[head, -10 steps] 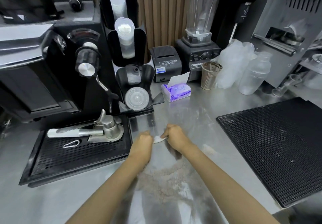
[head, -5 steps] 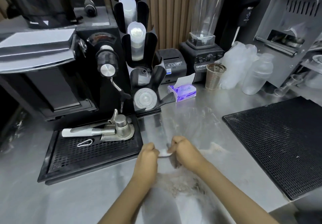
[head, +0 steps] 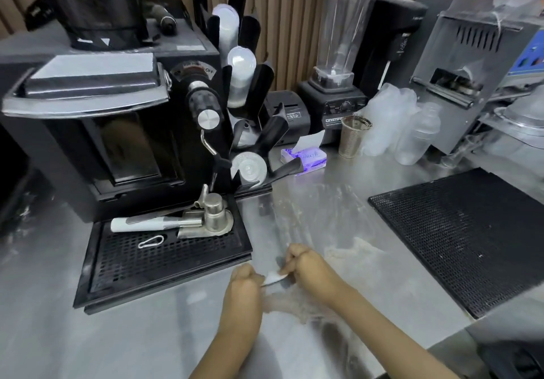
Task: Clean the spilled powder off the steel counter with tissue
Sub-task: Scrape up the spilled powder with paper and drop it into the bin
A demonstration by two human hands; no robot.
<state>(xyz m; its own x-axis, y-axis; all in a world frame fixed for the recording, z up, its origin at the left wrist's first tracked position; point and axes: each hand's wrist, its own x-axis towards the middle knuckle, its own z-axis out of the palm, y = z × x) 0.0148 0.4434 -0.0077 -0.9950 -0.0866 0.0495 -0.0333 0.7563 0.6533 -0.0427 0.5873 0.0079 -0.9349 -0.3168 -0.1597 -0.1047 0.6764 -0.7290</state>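
Steel desk: fills the lower half of the frame, brushed and streaked.

Left hand: lower centre, fingers curled in, pinching one end of the tissue.

Right hand: just right of the left hand, fingers likewise curled, gripping the other end.

Tissue: small white strip held between the two hands, low over the desk. Whether it touches the steel cannot be told.

Powder: pale brown smear on the desk directly below and between the hands. A second thin patch lies right of the right hand, toward the mat.

Tissue box: purple and white, centre of the frame, one sheet standing up from its slot.

Drip tray: black, perforated, left of the hands. It carries a metal portafilter with a white handle and a small wire clip.

Espresso machine: black, upper left, behind the tray.

Cup dispenser: black, upper centre, beside the machine.

Blender: upper right of centre, clear jar on a dark base.

Ribbed metal cup: just right of the tissue box.

Black mesh mat: right side of the frame, flat on the desk.
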